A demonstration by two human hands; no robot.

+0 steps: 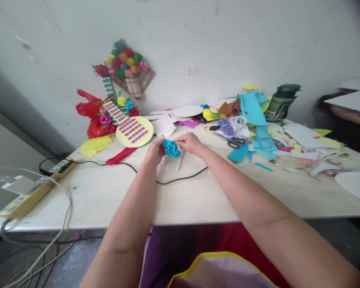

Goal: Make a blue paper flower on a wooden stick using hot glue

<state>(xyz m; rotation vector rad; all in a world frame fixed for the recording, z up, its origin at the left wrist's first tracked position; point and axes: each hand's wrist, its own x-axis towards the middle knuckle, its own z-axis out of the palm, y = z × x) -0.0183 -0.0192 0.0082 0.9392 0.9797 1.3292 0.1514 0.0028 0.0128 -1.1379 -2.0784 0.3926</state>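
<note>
Both my hands are on the blue paper rose [171, 148], held just above the table [198, 200], mid-desk, near the far side. My left hand [154, 151] is curled around the rose's left side, fingers closed on it. My right hand [189, 143] is pinching it from the right, fingers bent, thumb side against the paper. A white stick [179, 160] hangs below the rose, angled down to the table. A black cable [180, 179] runs under my hands. Scissors [236, 142] lie right of them, with blue scraps [238, 154] beside. The paper guitar [129, 126] sits to the left, the power strip [33, 190] at the left edge.
</note>
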